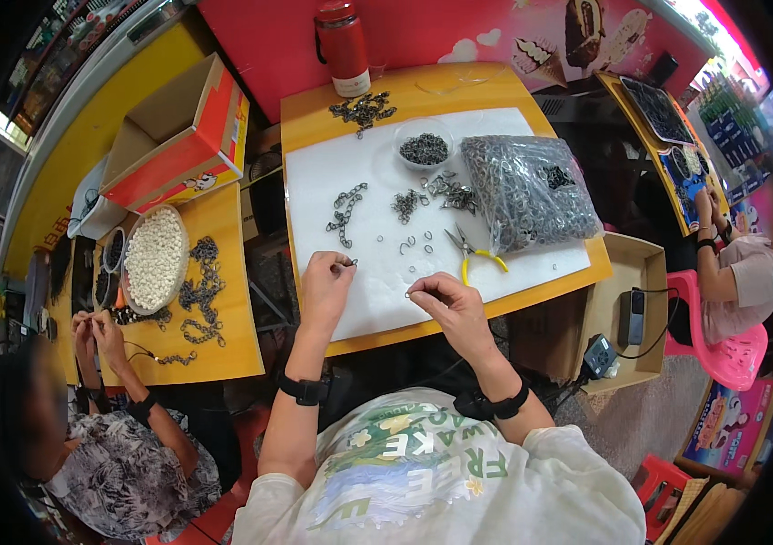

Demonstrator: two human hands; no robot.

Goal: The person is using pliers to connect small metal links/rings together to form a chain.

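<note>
My left hand [326,289] is closed over the near edge of the white sheet [314,186], its thumb and finger pinching a small dark metal piece [354,262] too small to make out further. To its right, my right hand [453,313] pinches a small metal ring [408,294]. Several loose open rings [428,249] lie on the sheet between and beyond my hands. Yellow-handled pliers [468,251] rest with jaws apart just beyond my right hand. A short dark chain [343,215] curves beyond my left hand, and small piles of dark clasps [450,189] lie farther off.
A clear bag of dark chains [523,195] sits right of a bowl of small dark rings [425,150]. A red flask [343,50] stands at the far edge. On the left table are a bowl of white beads [157,259] and an open carton [178,136]; co-workers sit either side.
</note>
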